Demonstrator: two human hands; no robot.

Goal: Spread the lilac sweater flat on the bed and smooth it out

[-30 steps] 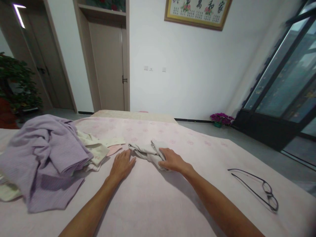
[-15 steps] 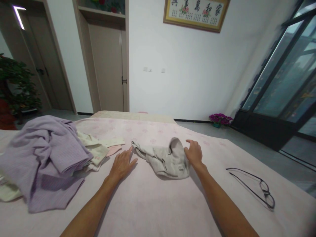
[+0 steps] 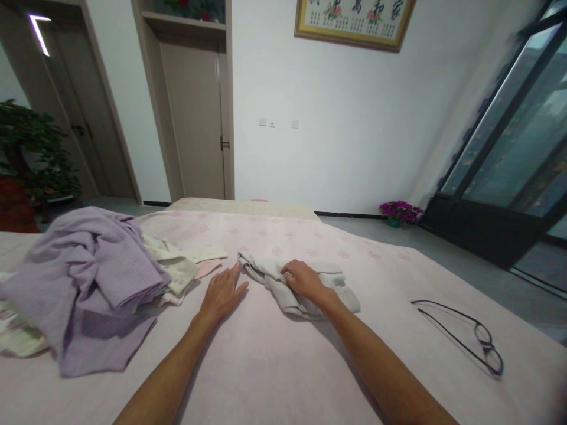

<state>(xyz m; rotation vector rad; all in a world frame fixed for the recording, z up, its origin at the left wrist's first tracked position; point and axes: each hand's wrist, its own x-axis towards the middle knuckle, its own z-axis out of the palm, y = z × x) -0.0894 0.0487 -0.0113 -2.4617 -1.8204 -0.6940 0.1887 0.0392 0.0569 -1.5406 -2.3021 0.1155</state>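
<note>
A crumpled light-grey ribbed garment [image 3: 295,306] lies on the pink bed sheet [image 3: 266,366] in front of me. My right hand [image 3: 303,278] rests over its middle, thumb and fingers curled in on the fabric; part of the cloth is hidden under the palm. At the garment's twisted left end, my left hand [image 3: 224,289] lies palm down with fingers stretched out, its fingertips close to or touching the cloth's tip. To the left is a heap with a lilac garment [image 3: 95,277] on top and a cream garment [image 3: 177,271] sticking out beside it.
Black-framed glasses [image 3: 485,345] lie unfolded on the sheet at the right. Past the sheet's far edge is a beige surface [image 3: 239,206]. A pot of purple flowers [image 3: 401,211] stands on the floor near the glass door [image 3: 514,159]. A leafy plant [image 3: 33,153] is at the far left.
My right hand has moved left from the garment's right end onto its middle. The raised fold at that end has come down, and the cloth reaches further right. My left hand stays in place.
</note>
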